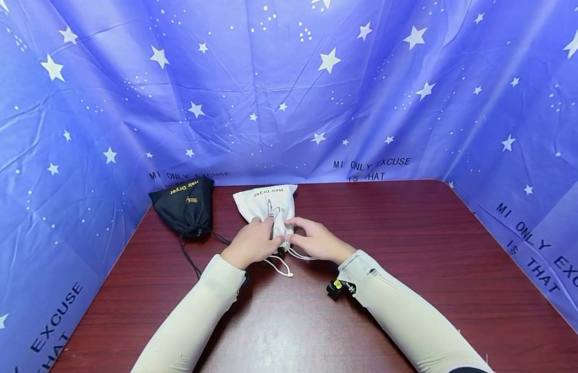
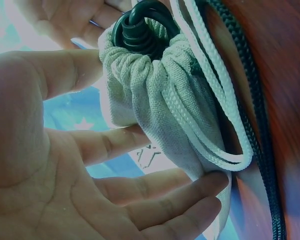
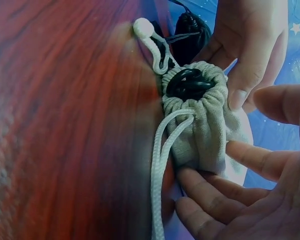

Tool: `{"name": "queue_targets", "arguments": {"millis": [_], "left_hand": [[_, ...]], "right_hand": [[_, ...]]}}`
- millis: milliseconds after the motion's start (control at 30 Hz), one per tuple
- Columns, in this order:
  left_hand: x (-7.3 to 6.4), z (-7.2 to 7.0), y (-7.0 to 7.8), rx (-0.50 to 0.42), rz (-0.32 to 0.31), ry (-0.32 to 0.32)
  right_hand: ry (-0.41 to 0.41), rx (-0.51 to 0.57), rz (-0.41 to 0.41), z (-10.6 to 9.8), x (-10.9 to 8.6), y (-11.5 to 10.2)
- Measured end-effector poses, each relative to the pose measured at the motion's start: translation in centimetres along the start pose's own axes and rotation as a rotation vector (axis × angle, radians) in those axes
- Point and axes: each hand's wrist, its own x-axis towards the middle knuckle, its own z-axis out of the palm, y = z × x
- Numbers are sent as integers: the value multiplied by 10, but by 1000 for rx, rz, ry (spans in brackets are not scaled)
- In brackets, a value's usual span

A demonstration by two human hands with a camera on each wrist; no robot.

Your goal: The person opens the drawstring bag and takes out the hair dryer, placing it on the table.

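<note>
A white drawstring bag [image 1: 264, 198] printed "Hair Dryer" lies on the table, its gathered neck facing me. A looped black cable [image 3: 190, 84] shows in the bag's mouth; the rest of its contents are hidden. My left hand [image 1: 250, 241] is at the bag's left side, with fairly straight fingers [image 2: 165, 210] spread along the cloth and the thumb close to the neck. From the other side my right hand [image 1: 319, 239] touches the bag with loosely extended fingers [image 3: 205, 192]. The two thumbs come near each other over the neck. White drawcords [image 1: 289, 270] trail from it.
Left of the white bag lies a black drawstring bag [image 1: 186, 210], also printed "Hair Dryer", its black cord [image 1: 190, 259] running toward my left forearm. The dark red wooden table [image 1: 387, 217] ends at a blue star-patterned curtain [image 1: 289, 93] behind and at both sides.
</note>
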Motion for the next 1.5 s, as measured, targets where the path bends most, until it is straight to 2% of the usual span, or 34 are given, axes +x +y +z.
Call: {"name": "queue_targets", "arguments": {"millis": [467, 700, 1000, 1167, 1500], "left_hand": [[-4, -1, 7, 22, 30, 13], [-3, 2, 8, 41, 24, -14], [-4, 4, 11, 49, 48, 10], [-5, 3, 15, 51, 47, -2], [-8, 2, 24, 41, 57, -18]], "right_hand": [[-15, 14, 3, -8, -4, -4], [-34, 10, 8, -11, -5, -4], [-38, -29, 15, -18, -8, -8], [-50, -71, 13, -23, -10, -12], [-4, -130, 88, -29, -12, -12]]}}
